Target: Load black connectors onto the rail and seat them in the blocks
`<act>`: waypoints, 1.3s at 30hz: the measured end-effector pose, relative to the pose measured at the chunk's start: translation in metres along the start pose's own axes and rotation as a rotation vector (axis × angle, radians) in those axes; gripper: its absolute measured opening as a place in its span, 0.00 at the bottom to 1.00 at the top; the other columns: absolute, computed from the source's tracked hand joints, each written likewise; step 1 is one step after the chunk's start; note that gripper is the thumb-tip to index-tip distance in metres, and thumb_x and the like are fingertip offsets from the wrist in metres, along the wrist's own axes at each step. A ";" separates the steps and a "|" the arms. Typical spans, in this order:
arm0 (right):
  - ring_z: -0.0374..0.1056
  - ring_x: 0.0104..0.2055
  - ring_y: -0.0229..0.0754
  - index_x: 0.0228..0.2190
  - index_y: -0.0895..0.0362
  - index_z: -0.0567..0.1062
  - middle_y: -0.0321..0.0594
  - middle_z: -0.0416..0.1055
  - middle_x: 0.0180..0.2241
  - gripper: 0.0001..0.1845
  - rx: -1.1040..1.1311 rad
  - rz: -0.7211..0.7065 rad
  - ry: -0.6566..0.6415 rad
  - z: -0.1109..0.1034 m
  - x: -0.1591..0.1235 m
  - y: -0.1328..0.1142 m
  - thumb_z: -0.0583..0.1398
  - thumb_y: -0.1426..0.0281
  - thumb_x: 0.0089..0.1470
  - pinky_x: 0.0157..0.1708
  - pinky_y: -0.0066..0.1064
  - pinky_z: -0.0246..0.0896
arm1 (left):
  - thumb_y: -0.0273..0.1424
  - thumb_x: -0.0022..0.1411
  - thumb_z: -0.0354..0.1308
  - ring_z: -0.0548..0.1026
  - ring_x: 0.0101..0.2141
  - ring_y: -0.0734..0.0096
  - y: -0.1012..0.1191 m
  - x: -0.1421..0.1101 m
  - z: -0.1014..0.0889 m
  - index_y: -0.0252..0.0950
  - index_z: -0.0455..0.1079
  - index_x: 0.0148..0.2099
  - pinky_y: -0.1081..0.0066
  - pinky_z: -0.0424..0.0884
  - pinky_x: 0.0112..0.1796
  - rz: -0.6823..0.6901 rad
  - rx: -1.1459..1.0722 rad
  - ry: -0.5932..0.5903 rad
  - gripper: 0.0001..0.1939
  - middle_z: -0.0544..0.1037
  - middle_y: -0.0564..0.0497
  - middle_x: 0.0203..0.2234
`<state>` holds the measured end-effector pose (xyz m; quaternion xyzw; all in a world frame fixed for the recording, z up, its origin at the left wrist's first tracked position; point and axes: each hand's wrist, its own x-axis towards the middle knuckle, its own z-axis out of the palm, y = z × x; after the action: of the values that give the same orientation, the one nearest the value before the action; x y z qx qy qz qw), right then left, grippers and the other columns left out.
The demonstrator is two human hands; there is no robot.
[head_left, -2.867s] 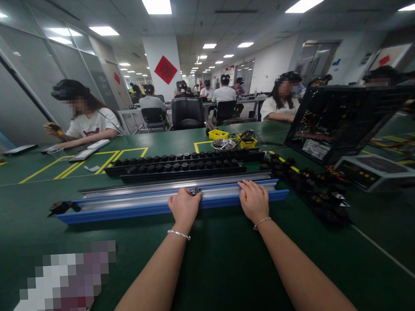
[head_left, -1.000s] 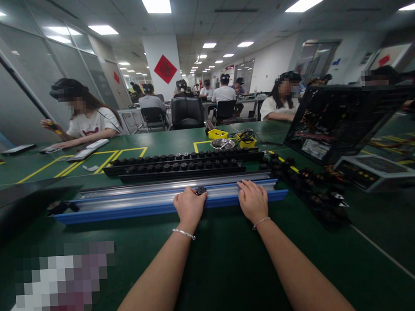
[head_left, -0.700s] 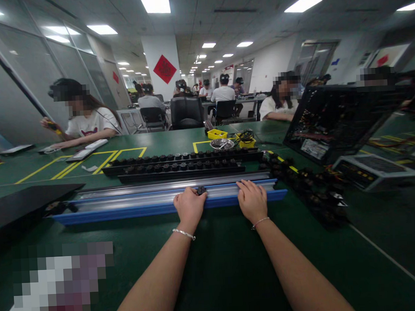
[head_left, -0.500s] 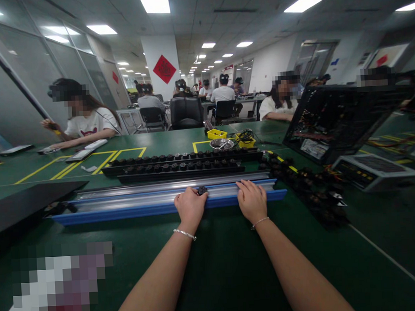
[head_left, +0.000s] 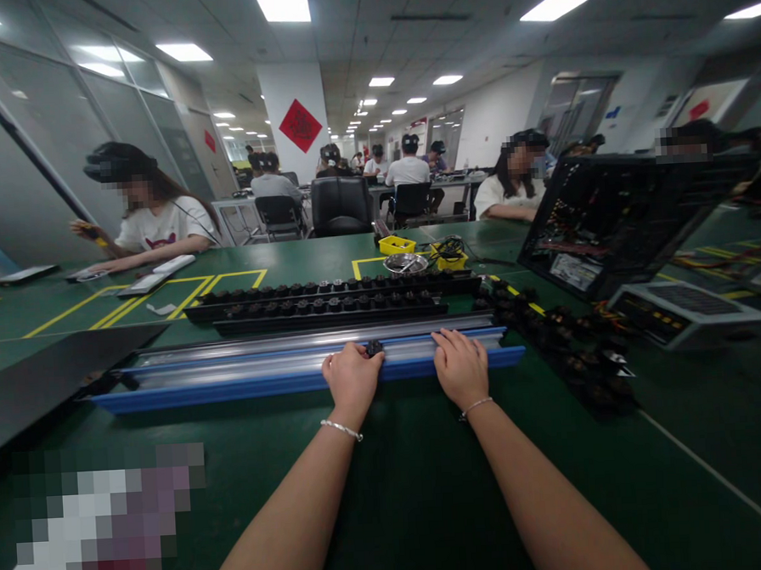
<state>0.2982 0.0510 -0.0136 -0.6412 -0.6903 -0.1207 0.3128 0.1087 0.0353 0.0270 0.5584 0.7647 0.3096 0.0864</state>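
A long blue-edged metal rail (head_left: 232,373) with a shiny channel lies across the green table in front of me. My left hand (head_left: 352,373) is closed around a small round black part (head_left: 374,347), which sits in the channel just right of my thumb. Its underside is hidden. Farther right, my right hand (head_left: 461,364) grips the same rail, its fingers curled over the near blue wall into the channel. Behind lie two black strips, a far one (head_left: 196,310) and a nearer one (head_left: 420,310), both carrying rows of similar round black parts.
Many loose black parts (head_left: 581,351) are heaped to the right. Beyond them stand an open computer case (head_left: 632,221) and a power supply (head_left: 688,311). A metal dish (head_left: 406,264) and yellow bin (head_left: 397,245) sit behind. A dark panel (head_left: 59,374) lies left. Co-workers sit around.
My left hand and the black part have shifted slightly right along the rail. My right hand stays in about the same place on the rail.
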 end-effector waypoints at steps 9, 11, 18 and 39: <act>0.57 0.55 0.44 0.47 0.51 0.71 0.38 0.68 0.51 0.20 -0.004 -0.001 -0.008 -0.002 0.000 -0.001 0.47 0.69 0.56 0.55 0.41 0.40 | 0.44 0.49 0.58 0.73 0.38 0.64 0.006 -0.002 0.005 0.41 0.69 0.33 0.62 0.52 0.49 0.006 -0.001 -0.012 0.13 0.78 0.54 0.30; 0.57 0.55 0.44 0.47 0.51 0.71 0.38 0.68 0.51 0.20 -0.002 0.001 -0.006 -0.001 0.000 0.000 0.47 0.69 0.56 0.55 0.41 0.40 | 0.44 0.49 0.58 0.73 0.38 0.64 0.006 -0.002 0.006 0.41 0.69 0.33 0.62 0.52 0.50 0.007 -0.002 -0.012 0.14 0.79 0.53 0.30; 0.57 0.55 0.44 0.47 0.51 0.71 0.38 0.67 0.51 0.20 -0.009 0.003 -0.013 -0.002 0.001 -0.001 0.47 0.69 0.56 0.55 0.41 0.40 | 0.44 0.49 0.58 0.73 0.39 0.64 0.009 -0.003 0.008 0.42 0.69 0.34 0.62 0.52 0.49 0.021 -0.008 -0.018 0.13 0.78 0.54 0.30; 0.57 0.55 0.45 0.47 0.52 0.71 0.39 0.67 0.51 0.21 0.003 -0.001 -0.019 -0.003 0.000 -0.002 0.47 0.68 0.56 0.55 0.41 0.39 | 0.42 0.52 0.57 0.73 0.40 0.65 0.021 -0.010 0.007 0.41 0.69 0.35 0.63 0.53 0.50 0.054 -0.008 -0.049 0.12 0.79 0.54 0.31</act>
<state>0.2976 0.0493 -0.0104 -0.6414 -0.6937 -0.1137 0.3072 0.1328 0.0329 0.0316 0.5860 0.7458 0.3010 0.0988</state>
